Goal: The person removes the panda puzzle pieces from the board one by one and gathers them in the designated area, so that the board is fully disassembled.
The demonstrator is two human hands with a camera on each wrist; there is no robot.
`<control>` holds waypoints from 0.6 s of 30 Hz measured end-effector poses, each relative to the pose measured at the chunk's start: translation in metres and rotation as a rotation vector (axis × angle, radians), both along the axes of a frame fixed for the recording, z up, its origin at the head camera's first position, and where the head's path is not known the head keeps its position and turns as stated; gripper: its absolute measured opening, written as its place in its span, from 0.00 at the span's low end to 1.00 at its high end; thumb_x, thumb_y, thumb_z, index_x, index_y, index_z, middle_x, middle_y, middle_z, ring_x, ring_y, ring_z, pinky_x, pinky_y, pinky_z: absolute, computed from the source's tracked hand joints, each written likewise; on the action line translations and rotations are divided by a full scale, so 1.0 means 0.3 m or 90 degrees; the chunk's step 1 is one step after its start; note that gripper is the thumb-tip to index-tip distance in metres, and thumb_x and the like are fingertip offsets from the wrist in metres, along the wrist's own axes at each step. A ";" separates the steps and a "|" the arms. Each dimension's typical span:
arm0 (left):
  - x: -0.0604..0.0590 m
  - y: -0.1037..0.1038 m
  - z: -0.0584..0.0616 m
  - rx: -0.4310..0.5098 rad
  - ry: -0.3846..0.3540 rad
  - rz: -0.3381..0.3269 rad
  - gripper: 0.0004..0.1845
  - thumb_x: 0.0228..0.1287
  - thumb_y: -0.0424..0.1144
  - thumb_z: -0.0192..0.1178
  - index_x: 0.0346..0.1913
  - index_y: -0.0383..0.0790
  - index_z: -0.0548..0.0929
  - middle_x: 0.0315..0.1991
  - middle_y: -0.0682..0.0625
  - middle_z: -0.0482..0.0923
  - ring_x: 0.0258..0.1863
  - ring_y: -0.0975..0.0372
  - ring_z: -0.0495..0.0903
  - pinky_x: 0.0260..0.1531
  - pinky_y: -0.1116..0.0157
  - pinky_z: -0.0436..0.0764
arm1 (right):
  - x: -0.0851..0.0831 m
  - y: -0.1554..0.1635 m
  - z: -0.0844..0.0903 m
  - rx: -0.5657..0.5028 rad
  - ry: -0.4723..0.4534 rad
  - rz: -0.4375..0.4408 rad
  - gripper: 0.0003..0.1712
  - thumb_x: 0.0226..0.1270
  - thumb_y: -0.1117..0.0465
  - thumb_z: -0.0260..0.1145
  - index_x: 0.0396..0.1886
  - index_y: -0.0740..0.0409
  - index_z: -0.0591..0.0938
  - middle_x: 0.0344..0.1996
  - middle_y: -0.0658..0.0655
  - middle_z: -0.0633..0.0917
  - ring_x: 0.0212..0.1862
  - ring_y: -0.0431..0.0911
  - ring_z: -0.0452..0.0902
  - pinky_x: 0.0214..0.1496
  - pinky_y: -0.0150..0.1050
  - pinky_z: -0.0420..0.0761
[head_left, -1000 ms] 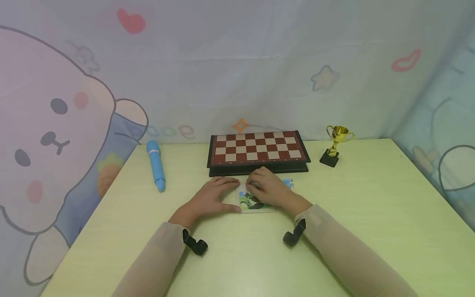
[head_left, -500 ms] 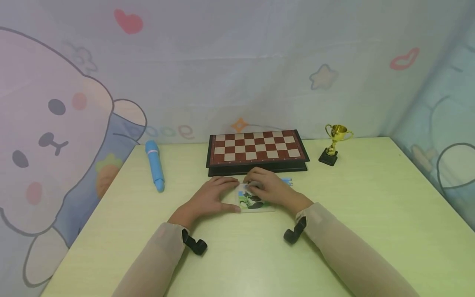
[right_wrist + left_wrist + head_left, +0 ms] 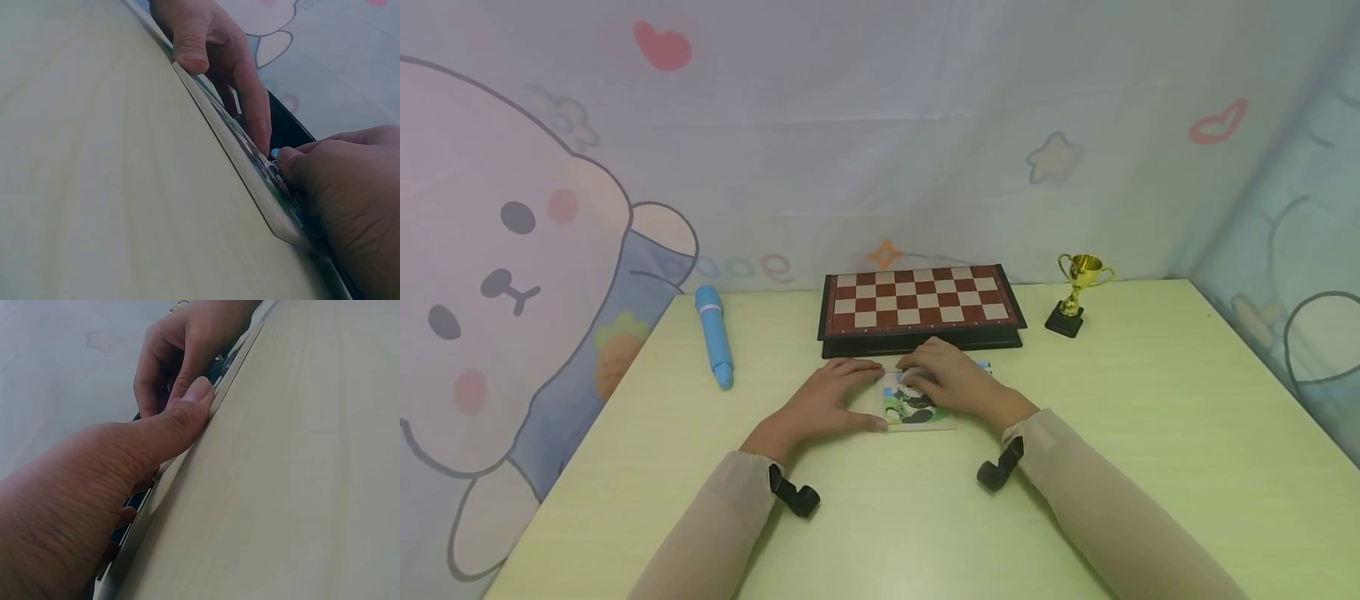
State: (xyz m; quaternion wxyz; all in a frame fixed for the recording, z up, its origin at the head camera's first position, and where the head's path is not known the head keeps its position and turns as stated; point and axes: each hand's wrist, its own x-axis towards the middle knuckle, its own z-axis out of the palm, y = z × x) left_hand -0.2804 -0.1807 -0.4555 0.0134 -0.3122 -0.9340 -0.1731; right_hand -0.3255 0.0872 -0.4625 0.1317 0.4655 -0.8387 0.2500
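A flat white-edged jigsaw puzzle board (image 3: 917, 414) with a panda picture lies on the table in the head view. My left hand (image 3: 820, 402) holds its left side, thumb at the near corner and fingers at the far edge. In the right wrist view, the left thumb (image 3: 192, 61) rests on the board's corner. My right hand (image 3: 953, 382) is over the board's upper right part, thumb and index finger together. A small blue puzzle piece (image 3: 275, 152) shows at those fingertips; most of it is hidden. Another blue-and-white piece (image 3: 985, 365) lies behind the right hand.
A folded chessboard box (image 3: 922, 308) stands just behind the hands. A blue toy microphone (image 3: 714, 337) lies at the left of the table, and a gold trophy cup (image 3: 1077, 292) stands at the back right. A printed curtain (image 3: 850, 150) hangs behind the table.
My right hand has shifted slightly over the board, its fingers staying close to the picture's upper part. The left hand and the board have stayed in place.
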 end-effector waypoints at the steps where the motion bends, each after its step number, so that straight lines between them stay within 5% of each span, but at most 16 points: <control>1: 0.000 0.000 0.000 -0.001 0.000 0.000 0.49 0.52 0.76 0.63 0.73 0.53 0.72 0.72 0.58 0.67 0.71 0.57 0.62 0.70 0.52 0.62 | -0.002 0.000 -0.001 -0.001 0.017 -0.001 0.12 0.72 0.56 0.67 0.52 0.52 0.86 0.45 0.46 0.85 0.47 0.43 0.73 0.52 0.42 0.75; 6: 0.001 0.000 0.000 -0.002 -0.008 0.004 0.49 0.52 0.77 0.62 0.73 0.53 0.71 0.72 0.58 0.67 0.71 0.57 0.62 0.70 0.52 0.61 | -0.009 -0.002 -0.007 -0.014 0.064 0.001 0.10 0.70 0.55 0.69 0.48 0.49 0.87 0.43 0.46 0.81 0.43 0.43 0.69 0.47 0.40 0.72; 18: -0.003 0.000 -0.009 0.007 0.002 -0.001 0.49 0.52 0.77 0.62 0.73 0.53 0.72 0.71 0.58 0.68 0.70 0.56 0.63 0.70 0.52 0.62 | -0.003 0.006 -0.001 0.004 0.027 0.002 0.11 0.71 0.57 0.68 0.50 0.51 0.87 0.44 0.48 0.79 0.45 0.42 0.69 0.47 0.39 0.76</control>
